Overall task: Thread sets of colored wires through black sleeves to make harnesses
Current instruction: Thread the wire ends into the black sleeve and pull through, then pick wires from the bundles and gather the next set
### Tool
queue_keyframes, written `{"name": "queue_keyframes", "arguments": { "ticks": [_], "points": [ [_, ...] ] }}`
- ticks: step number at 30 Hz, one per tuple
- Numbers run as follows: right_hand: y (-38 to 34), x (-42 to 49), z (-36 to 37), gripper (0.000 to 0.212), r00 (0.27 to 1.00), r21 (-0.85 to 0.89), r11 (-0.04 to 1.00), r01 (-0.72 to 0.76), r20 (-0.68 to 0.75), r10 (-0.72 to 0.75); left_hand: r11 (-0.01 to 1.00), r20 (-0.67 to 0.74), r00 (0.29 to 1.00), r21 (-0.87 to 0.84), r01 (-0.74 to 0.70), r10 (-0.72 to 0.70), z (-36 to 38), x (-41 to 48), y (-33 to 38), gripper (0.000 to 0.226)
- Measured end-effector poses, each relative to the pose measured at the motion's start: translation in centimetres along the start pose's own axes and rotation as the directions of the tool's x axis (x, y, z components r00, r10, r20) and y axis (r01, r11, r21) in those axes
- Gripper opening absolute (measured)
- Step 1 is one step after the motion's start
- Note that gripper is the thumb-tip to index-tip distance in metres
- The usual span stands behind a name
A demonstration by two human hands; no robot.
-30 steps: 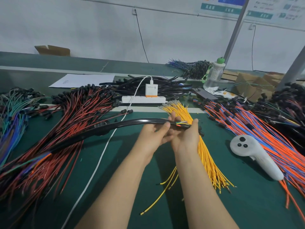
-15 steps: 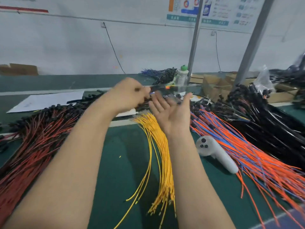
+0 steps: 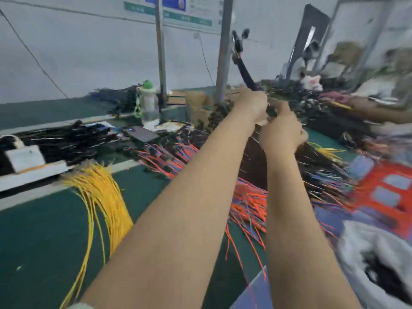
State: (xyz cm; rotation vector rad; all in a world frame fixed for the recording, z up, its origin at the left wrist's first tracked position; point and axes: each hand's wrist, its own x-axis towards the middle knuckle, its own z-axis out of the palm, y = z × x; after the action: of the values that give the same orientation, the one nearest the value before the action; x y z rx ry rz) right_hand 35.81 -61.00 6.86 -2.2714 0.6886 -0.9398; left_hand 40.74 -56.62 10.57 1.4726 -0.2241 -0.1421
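Both my hands are stretched out over the orange wires. My left hand is curled round the black sleeve, which stands up from my fist, tilted left. My right hand sits just below; blur hides whether it pinches anything. The sleeve looks light, smooth and floppy, so I'd hold close to its mouth, where limp wires enter

Beyond the left hand a pale wall is seen, with printed charts fixed high on it — two grey posts are set upright before it. Below and left of the hand a green bench top is spread — evenly lit.
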Motion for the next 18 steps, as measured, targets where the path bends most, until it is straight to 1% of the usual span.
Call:
{"name": "queue_keyframes", "arguments": {
  "ticks": [2,3,5,8,10,12,14,16,18],
  "points": [
    [3.3,1.0,2.7,0.04,0.988,-0.162,0.98,-0.114,0.082,0.129,0.975,0.101,0.987,0.196,0.107,-0.128,1.1,0.7,-3.9,0.038],
    [4.8,0.9,4.2,0.041,0.978,-0.203,0.97,-0.135,0.13,0.164,0.959,0.116,0.978,0.248,0.139,-0.172,1.2,1.0,-5.7,0.037],
    [7.2,0.3,6.6,0.045,0.971,-0.225,0.967,-0.121,0.178,0.162,0.954,0.111,0.964,0.21,0.215,-0.241,0.8,0.9,-8.4,0.034],
    [7.9,0.3,7.9,0.049,0.985,-0.182,0.976,-0.117,0.106,0.138,0.952,0.087,0.952,0.109,0.285,-0.294,-0.6,0.6,-10.1,0.017],
    [6.7,0.4,7.6,0.049,0.988,-0.111,0.983,-0.146,0.034,0.151,0.958,0.048,0.957,0.016,0.287,-0.288,-2.0,0.6,-10.0,0.024],
    [4.6,-0.2,7.1,0.049,0.993,-0.033,0.994,-0.109,-0.052,0.107,0.972,-0.016,0.973,-0.06,0.228,-0.229,-3.7,0.4,-9.1,0.029],
    [1.4,-1.7,6.9,0.047,0.995,0.109,0.994,0.024,-0.097,-0.013,0.989,-0.111,0.987,-0.109,0.103,-0.115,-6.0,-0.5,-7.6,0.033],
    [-2.6,-4.1,7.1,0.04,0.988,0.325,0.933,0.155,-0.031,-0.153,0.989,-0.192,0.981,-0.138,-0.047,0.019,-9.0,-2.4,-5.8,0.033],
    [-6.7,-7.4,7.8,0.031,0.958,0.481,0.858,0.179,0.113,-0.263,0.985,-0.257,0.962,-0.113,-0.128,0.095,-12.8,-4.8,-4.6,0.03]
  ]
}}
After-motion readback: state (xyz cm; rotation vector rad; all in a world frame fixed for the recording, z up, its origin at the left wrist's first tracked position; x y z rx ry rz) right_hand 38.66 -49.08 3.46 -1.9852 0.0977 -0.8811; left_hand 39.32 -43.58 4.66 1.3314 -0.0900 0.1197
